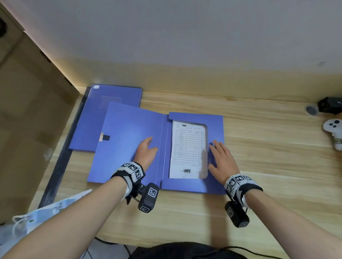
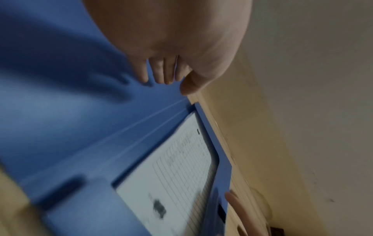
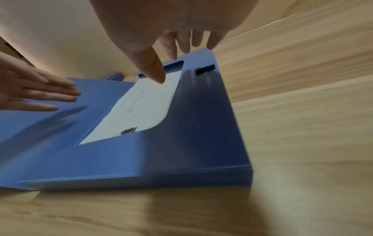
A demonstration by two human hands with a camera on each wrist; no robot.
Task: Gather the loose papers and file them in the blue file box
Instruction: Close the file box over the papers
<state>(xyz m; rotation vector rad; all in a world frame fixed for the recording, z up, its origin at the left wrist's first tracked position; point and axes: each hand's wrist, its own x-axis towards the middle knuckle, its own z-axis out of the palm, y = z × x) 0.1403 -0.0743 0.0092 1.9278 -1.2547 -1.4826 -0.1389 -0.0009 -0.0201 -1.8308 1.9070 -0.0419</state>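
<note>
blue file box (image 1: 190,185) lies open on the desk (image 1: 263,175), printed paper (image 1: 187,150) inside. left hand (image 1: 145,152) over its lid and right hand (image 1: 222,162) over its right flap, fingers straight, gripping nothing.

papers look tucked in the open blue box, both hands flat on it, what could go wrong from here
1. The paper lies under a cut-out flap in the blue file box; its lower left corner shows loose, so it might crease if the lid swings over.
2. The right hand rests beside the paper and the left hand on the lid; closing could pinch fingers.
3. A second blue folder sits partly under the lid and may block it.
</note>
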